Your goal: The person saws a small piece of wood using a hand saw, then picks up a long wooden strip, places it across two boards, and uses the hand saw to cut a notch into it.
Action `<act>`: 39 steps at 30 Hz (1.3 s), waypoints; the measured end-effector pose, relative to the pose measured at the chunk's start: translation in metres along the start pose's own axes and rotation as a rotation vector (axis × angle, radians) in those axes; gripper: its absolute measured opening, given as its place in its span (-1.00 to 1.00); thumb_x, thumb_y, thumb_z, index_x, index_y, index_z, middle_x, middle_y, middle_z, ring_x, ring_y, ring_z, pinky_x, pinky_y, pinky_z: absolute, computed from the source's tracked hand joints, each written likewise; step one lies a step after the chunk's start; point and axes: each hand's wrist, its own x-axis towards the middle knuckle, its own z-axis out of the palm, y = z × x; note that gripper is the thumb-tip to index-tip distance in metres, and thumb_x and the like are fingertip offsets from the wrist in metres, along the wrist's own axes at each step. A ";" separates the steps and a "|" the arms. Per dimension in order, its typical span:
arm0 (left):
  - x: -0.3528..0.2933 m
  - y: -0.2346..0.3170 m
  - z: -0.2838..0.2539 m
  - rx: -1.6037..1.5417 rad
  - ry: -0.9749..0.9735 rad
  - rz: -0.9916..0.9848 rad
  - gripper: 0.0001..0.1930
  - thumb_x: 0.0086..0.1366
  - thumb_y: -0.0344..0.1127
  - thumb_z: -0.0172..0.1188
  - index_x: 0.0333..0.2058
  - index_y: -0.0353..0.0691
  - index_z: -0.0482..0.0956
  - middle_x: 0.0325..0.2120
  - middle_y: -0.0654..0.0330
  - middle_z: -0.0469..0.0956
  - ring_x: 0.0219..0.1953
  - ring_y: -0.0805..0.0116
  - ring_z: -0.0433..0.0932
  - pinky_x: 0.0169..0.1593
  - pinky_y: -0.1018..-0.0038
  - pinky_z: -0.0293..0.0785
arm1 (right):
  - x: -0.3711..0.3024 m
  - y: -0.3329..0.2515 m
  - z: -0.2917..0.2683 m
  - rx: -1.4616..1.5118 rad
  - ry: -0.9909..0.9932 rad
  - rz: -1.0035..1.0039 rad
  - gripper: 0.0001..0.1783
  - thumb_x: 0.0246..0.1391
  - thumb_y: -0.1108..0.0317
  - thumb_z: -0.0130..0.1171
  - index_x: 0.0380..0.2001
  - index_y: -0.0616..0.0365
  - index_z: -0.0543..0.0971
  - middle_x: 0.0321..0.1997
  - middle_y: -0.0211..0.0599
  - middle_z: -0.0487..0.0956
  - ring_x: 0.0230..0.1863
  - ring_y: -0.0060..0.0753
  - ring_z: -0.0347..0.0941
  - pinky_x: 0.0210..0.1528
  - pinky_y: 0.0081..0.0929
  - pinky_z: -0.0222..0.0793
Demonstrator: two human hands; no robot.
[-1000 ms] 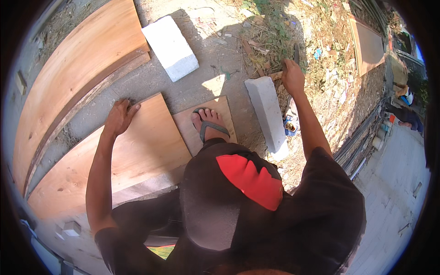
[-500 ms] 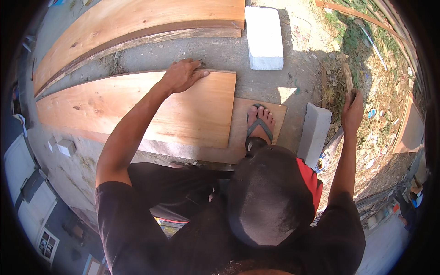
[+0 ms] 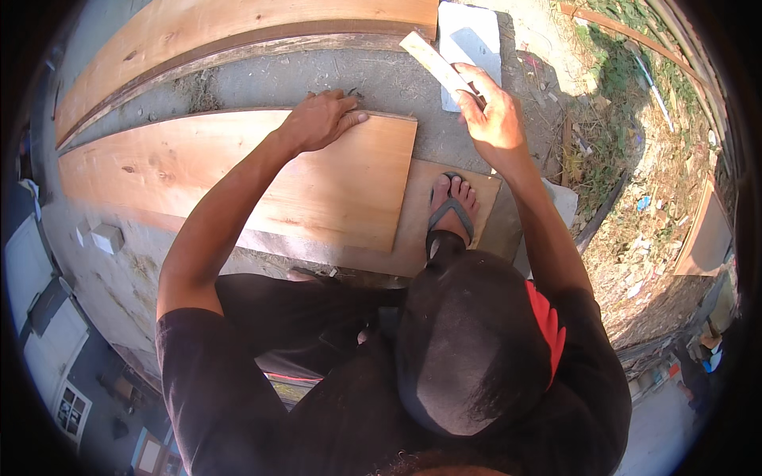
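Observation:
My left hand (image 3: 324, 120) grips the far edge of a wide wooden board (image 3: 317, 186) near its right end. The thumb lies on the board's face, and the fingers bend over the edge. A short, flat strip of wood (image 3: 435, 63) is held in my right hand (image 3: 494, 119), raised over a white block (image 3: 484, 24). The strip tilts up to the left, its upper end close to the corner of another board. Beneath the gripped board shows a thin wooden sheet (image 3: 484, 184), with my sandalled foot (image 3: 454, 202) on its right part.
Another long board (image 3: 238, 28) lies farther off on the left. A pale block (image 3: 562, 202) is partly hidden behind my right forearm. Dry litter and weeds cover the ground at right, where a leaning panel (image 3: 705, 230) stands. Small white blocks (image 3: 106, 238) sit at left.
My right hand has swung from the far right, over the weeds, leftward to above the white block, carrying the wood strip. My left hand keeps its place on the board.

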 end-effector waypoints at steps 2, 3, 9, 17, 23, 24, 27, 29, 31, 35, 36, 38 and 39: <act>0.000 0.001 -0.007 0.009 -0.029 0.005 -0.44 0.50 0.18 -0.12 0.02 -0.22 0.56 -0.07 -0.11 0.55 0.04 -0.15 0.52 0.14 -0.08 0.39 | 0.002 0.022 0.005 -0.317 -0.171 -0.072 -0.55 0.27 0.22 0.08 0.17 0.14 0.54 0.07 0.03 0.60 0.07 0.04 0.52 0.13 -0.15 0.40; -0.003 0.002 -0.004 0.014 -0.033 -0.009 -0.44 0.50 0.18 -0.12 0.01 -0.22 0.56 -0.08 -0.11 0.55 0.03 -0.15 0.53 0.13 -0.08 0.39 | 0.002 0.026 0.006 -0.643 -0.350 -0.143 -0.54 0.27 0.22 0.05 0.18 0.12 0.54 0.07 0.02 0.60 0.08 0.03 0.51 0.15 -0.13 0.39; -0.003 -0.005 0.006 0.003 -0.024 0.004 -0.46 0.51 0.18 -0.13 -0.07 -0.22 0.56 -0.11 -0.10 0.55 -0.02 -0.16 0.54 0.10 -0.09 0.41 | 0.011 0.041 0.008 -0.523 -0.201 -0.350 -0.57 0.27 0.25 0.02 0.14 0.15 0.59 -0.20 0.04 0.67 -0.14 0.08 0.60 0.00 -0.10 0.48; -0.001 -0.003 0.003 -0.021 0.004 0.021 -0.46 0.51 0.18 -0.14 -0.13 -0.22 0.57 -0.12 -0.10 0.55 -0.05 -0.17 0.54 0.08 -0.10 0.40 | 0.023 0.020 0.011 -0.543 -0.402 -0.138 -0.56 0.26 0.29 0.08 0.16 0.18 0.56 0.06 0.09 0.62 0.12 0.10 0.52 0.17 -0.10 0.42; -0.005 0.003 0.000 -0.002 -0.045 -0.002 -0.50 0.53 0.13 -0.14 -0.16 -0.22 0.56 -0.14 -0.12 0.51 -0.05 -0.15 0.52 0.08 -0.05 0.39 | 0.025 0.028 0.018 -0.443 -0.263 -0.103 -0.56 0.29 0.28 0.05 0.18 0.16 0.55 0.05 0.06 0.63 0.08 0.17 0.52 0.14 -0.10 0.43; -0.004 0.001 0.001 0.008 -0.047 0.003 -0.50 0.53 0.13 -0.14 -0.16 -0.21 0.56 -0.14 -0.12 0.51 -0.06 -0.15 0.52 0.08 -0.04 0.39 | 0.020 0.016 0.013 -0.566 -0.277 -0.152 -0.55 0.29 0.27 0.07 0.21 0.13 0.53 0.02 0.05 0.64 0.03 0.17 0.54 0.11 -0.09 0.45; -0.006 -0.002 0.007 0.006 -0.030 0.019 -0.48 0.51 0.16 -0.14 -0.15 -0.21 0.56 -0.15 -0.11 0.53 -0.05 -0.13 0.53 0.08 -0.02 0.41 | 0.017 0.035 0.017 -0.715 -0.394 -0.244 -0.55 0.30 0.29 0.06 0.22 0.10 0.53 -0.04 0.04 0.65 -0.05 0.13 0.57 0.03 -0.08 0.48; -0.008 -0.003 0.008 -0.009 -0.010 0.012 -0.46 0.50 0.18 -0.13 -0.14 -0.22 0.57 -0.15 -0.10 0.56 -0.05 -0.12 0.54 0.08 -0.02 0.42 | 0.030 0.007 0.013 -0.658 -0.410 -0.226 -0.59 0.29 0.32 0.04 0.18 0.09 0.55 -0.07 0.04 0.65 -0.06 0.12 0.58 0.01 -0.07 0.49; -0.009 -0.002 0.004 -0.017 -0.047 0.020 -0.47 0.50 0.17 -0.12 -0.13 -0.21 0.58 -0.17 -0.09 0.56 -0.04 -0.12 0.54 0.06 0.00 0.43 | 0.047 -0.019 0.018 -0.601 -0.426 -0.203 -0.62 0.29 0.35 0.03 0.14 0.09 0.57 -0.11 0.04 0.65 -0.08 0.11 0.59 -0.02 -0.06 0.50; -0.006 0.000 0.001 -0.035 -0.067 0.010 -0.45 0.49 0.18 -0.09 -0.15 -0.25 0.58 -0.14 -0.10 0.56 -0.03 -0.14 0.54 0.06 -0.01 0.42 | 0.105 -0.012 0.061 -0.877 -0.441 -0.284 -0.70 0.18 0.50 0.08 -0.04 0.13 0.63 -0.13 0.01 0.66 -0.03 0.10 0.59 -0.03 -0.07 0.52; -0.006 0.000 0.002 -0.050 -0.027 0.001 -0.44 0.47 0.18 -0.04 -0.15 -0.30 0.55 -0.14 -0.12 0.57 -0.03 -0.16 0.55 0.05 -0.01 0.42 | 0.118 0.002 0.076 -0.912 -0.449 -0.354 -0.72 0.12 0.54 0.11 -0.10 0.15 0.65 -0.13 0.01 0.66 0.00 0.10 0.58 -0.02 -0.07 0.52; -0.005 0.003 -0.002 -0.069 0.008 -0.008 -0.43 0.44 0.19 0.01 -0.16 -0.34 0.53 -0.15 -0.13 0.58 -0.04 -0.18 0.56 0.05 -0.02 0.43 | 0.136 0.026 0.103 -0.906 -0.498 -0.342 -0.70 0.08 0.58 0.13 -0.12 0.16 0.66 -0.14 0.02 0.66 0.00 0.10 0.58 -0.02 -0.08 0.52; -0.007 0.009 -0.011 -0.096 -0.044 -0.094 -0.41 0.41 0.20 0.07 -0.16 -0.38 0.50 -0.16 -0.16 0.60 -0.06 -0.21 0.56 0.04 -0.01 0.44 | 0.137 0.023 0.112 -0.895 -0.557 -0.338 -0.69 0.04 0.61 0.14 -0.14 0.16 0.67 -0.14 0.03 0.66 0.00 0.11 0.58 -0.03 -0.08 0.52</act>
